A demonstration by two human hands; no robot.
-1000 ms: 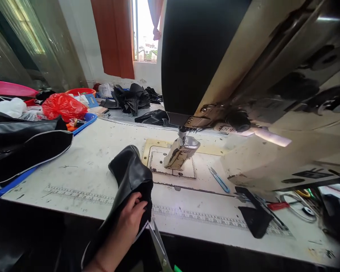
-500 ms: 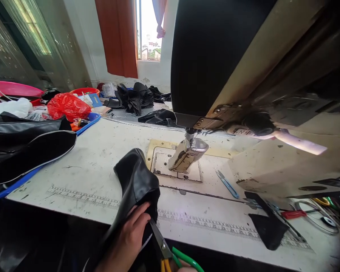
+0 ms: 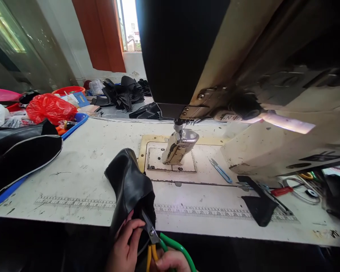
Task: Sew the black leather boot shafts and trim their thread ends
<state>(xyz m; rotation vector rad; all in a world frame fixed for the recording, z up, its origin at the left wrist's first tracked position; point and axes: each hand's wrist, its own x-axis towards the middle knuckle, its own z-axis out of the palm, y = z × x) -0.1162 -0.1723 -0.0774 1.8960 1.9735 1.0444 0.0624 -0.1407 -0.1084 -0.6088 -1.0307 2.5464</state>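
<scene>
A black leather piece (image 3: 130, 181), shaped like a boot upper, hangs over the table's front edge. My left hand (image 3: 127, 241) pinches the edge of its opening. My right hand (image 3: 172, 260) grips scissors (image 3: 153, 235) with one green and one yellow handle. The blades point up into the opening of the leather, close beside my left fingertips; their tips are partly hidden by the black material. Behind the leather stands the metal post of a sewing machine (image 3: 181, 145).
Blue thread snips (image 3: 221, 170), a black scrap (image 3: 260, 207) and a red-handled tool (image 3: 282, 191) lie at right. Black leather pieces (image 3: 25, 155) rest in a blue tray (image 3: 76, 124) at left, near a red bag (image 3: 51, 108). The machine head (image 3: 184, 56) overhangs the middle.
The view has shifted, so the table and machine appear further left. The scissors have come up and left, closer to my left fingers, and more of my right hand shows.
</scene>
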